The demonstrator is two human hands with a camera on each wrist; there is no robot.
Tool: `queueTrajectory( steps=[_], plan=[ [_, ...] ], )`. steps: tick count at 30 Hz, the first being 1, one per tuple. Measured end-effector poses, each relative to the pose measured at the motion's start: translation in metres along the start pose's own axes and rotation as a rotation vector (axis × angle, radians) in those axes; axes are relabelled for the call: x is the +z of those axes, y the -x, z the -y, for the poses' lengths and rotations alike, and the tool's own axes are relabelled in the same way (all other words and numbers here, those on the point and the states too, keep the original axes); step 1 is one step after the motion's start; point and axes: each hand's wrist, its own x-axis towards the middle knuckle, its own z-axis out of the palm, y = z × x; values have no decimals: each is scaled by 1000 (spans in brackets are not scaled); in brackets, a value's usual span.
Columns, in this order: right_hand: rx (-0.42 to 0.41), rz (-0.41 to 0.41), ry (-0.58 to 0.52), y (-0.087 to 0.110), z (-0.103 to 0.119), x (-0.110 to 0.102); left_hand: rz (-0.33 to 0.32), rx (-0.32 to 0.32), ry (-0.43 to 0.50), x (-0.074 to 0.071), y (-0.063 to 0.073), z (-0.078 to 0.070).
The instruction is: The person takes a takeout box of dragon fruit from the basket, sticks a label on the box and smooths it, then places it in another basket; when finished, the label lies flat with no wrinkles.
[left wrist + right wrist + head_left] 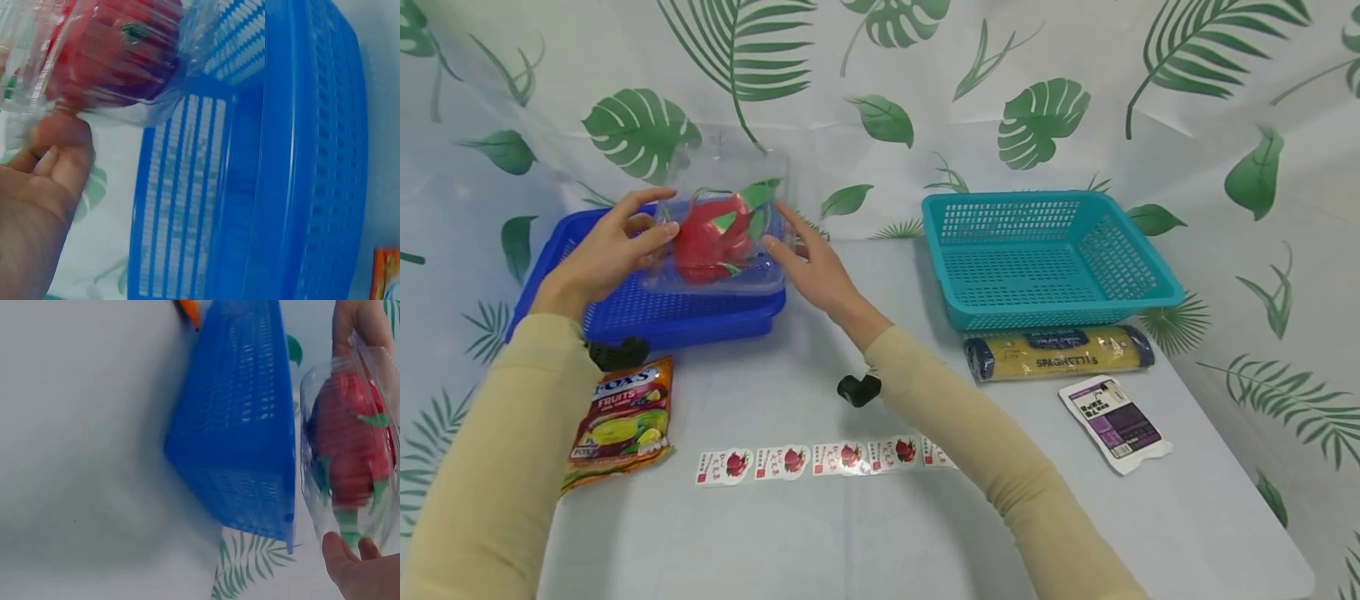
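Note:
A clear plastic box [760, 279] with a red, green-tipped dragon fruit [711, 242] inside is held up over the blue basket [677, 329]. My left hand [606, 250] pinches the box's left side, thumb in front. On the opposite side my right hand [816, 271] grips it between thumb and fingers. In the left wrist view the fruit [125, 50] shows through the plastic, close to the fingertips of the left hand [44, 181]. From the right wrist view, the right hand [369, 572] holds one end of the box. Whether its lid is closed I cannot tell.
A teal basket [1052, 312] stands at the right, with a spaghetti pack [1063, 354] before it and a purple-and-white packet [1116, 423] nearer. An orange candy bag [625, 425] lies by the left forearm. A strip of dragon fruit stickers [820, 458] lies at front centre.

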Motion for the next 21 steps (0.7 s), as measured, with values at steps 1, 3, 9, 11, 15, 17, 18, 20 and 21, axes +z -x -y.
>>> queueTrajectory(
  steps=[1,3,9,11,15,17,18,20,21],
  plan=[
    [-6,-19,-15,1,1,-1,-6,7,4,2,0,-2],
    [-18,-59,-48,3,3,-3,-18,30,40,7,-1,-6],
    [-29,-134,-94,11,7,-13,-4,93,226,27,-4,-16],
    [-10,-156,-89,14,7,-16,2,95,214,34,-5,-18],
    [41,-216,-89,20,6,-21,-3,93,156,46,-7,-21],
    [52,-246,-92,23,5,-24,-5,94,146,53,-8,-23],
    [53,-258,-96,24,5,-26,-4,95,147,56,-9,-25],
    [61,-274,-101,27,4,-29,1,98,150,63,-9,-27],
    [69,-277,-103,28,3,-31,2,98,157,66,-9,-28]
  ],
)
